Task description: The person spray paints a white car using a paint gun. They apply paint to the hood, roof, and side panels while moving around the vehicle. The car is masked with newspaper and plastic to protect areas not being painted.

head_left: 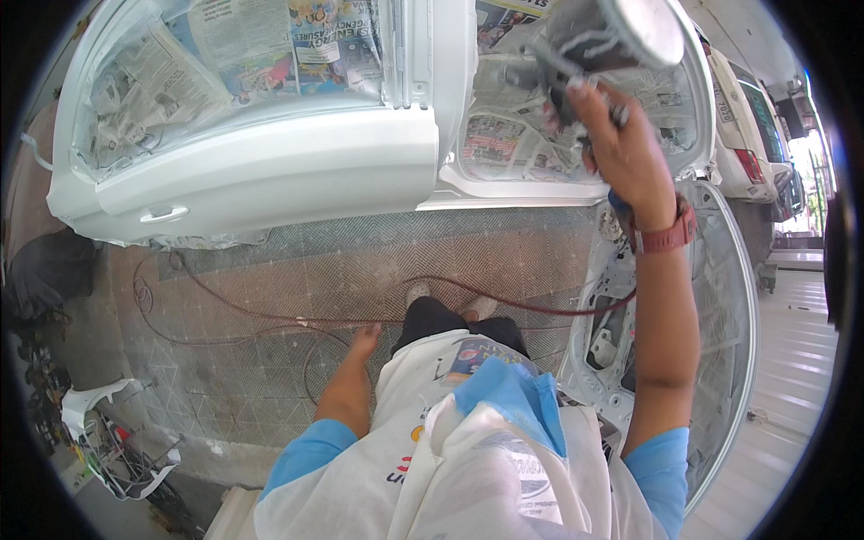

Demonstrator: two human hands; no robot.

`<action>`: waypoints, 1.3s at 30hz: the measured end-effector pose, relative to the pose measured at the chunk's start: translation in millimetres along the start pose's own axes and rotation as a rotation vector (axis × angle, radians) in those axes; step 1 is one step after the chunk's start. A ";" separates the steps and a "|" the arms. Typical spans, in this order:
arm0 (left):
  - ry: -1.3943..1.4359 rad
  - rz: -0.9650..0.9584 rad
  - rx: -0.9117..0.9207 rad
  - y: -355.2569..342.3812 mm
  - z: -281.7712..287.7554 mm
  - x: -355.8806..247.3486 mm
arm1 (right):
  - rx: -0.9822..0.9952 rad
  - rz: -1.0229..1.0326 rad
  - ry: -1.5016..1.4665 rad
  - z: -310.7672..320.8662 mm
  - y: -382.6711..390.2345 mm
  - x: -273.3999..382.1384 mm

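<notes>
My right hand (616, 139) grips a spray gun (562, 76) with a metal cup (634, 31) at the top right, in front of a white car body's door opening (504, 189), masked with newspaper and plastic. A white door (270, 162) with newspaper over its window is at the upper left. My left hand (364, 337) hangs low beside my dark shorts, near a red hose (234, 301); its fingers are too small and foreshortened to tell whether open or closed.
An opened door with bare inner metal (603, 315) stands at my right. The hose loops over the tiled floor (198, 387). Car parts (94, 396) lie at the lower left. A white vehicle (756, 166) and a ribbed white surface (792, 360) are at the far right.
</notes>
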State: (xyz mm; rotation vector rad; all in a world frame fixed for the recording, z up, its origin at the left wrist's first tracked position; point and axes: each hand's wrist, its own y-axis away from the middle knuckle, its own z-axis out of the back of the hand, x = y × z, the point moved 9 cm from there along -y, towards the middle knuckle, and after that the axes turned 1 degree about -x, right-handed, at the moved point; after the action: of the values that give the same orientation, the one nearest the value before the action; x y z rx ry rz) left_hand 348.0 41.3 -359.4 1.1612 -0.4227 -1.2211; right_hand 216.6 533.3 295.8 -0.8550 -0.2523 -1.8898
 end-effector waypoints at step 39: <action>-0.628 -2.747 0.248 902.7 -428.7 -227.6 | -0.942 -1.259 -0.017 -186.6 1111.0 -12.6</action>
State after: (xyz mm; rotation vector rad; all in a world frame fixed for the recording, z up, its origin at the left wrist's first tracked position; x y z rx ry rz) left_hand 1059.4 352.0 309.8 0.9457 1.3163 -3.8603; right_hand 1090.7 -81.0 -61.6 -1.5300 0.2000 -3.2806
